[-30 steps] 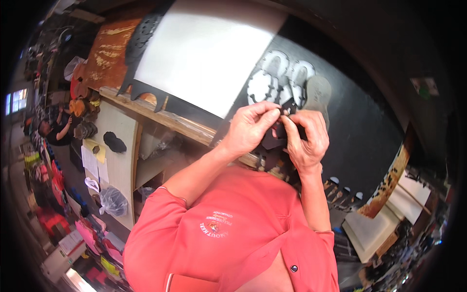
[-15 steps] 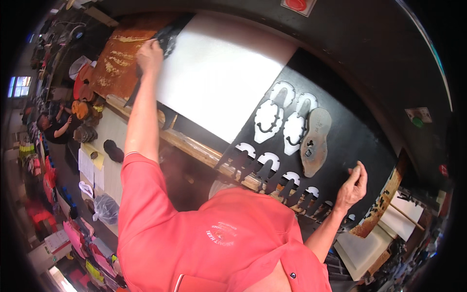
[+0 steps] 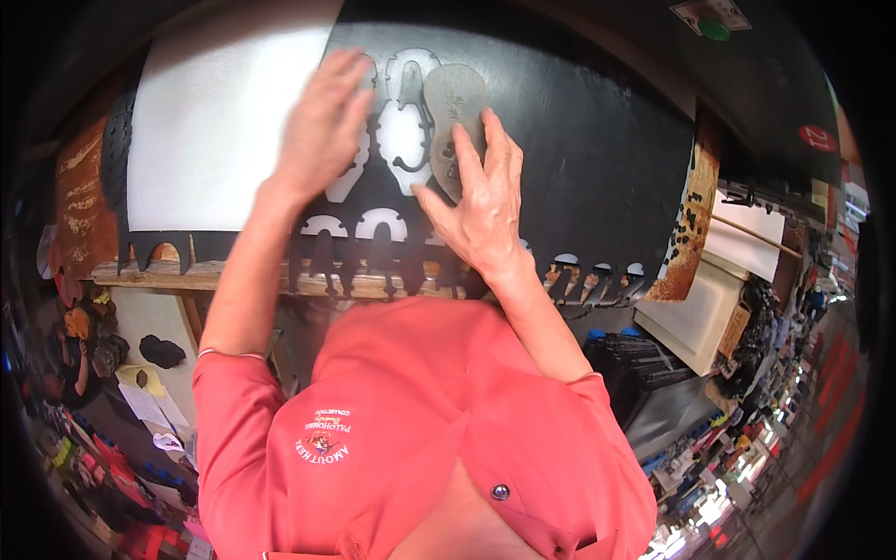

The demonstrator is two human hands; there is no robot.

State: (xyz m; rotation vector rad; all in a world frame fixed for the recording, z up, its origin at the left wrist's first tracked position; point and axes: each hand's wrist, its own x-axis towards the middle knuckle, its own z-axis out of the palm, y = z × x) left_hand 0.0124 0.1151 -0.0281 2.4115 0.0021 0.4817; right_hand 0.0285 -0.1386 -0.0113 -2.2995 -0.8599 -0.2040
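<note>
Over the black sheet my right hand is spread, its fingers at the edge of a grey-brown sole-shaped plate. I cannot tell whether they press on it. My left hand, blurred by motion, reaches flat with fingers stretched out across a white sole-shaped cut-out, hiding much of it. Between the hands lies another white cut-out with a notched outline and a curved dark slit. Above it is a white horseshoe-shaped piece. Neither hand visibly holds anything.
A white sheet lies to the left. Along the near edge, arched openings show white pieces above a wooden rail. A rusty board stands at the right end. A green button sits on the machine above.
My left hand has come from the far left end of the white sheet to the cut-outs. My right hand has moved left to the sole-shaped plate. The view has turned and shifted right.
</note>
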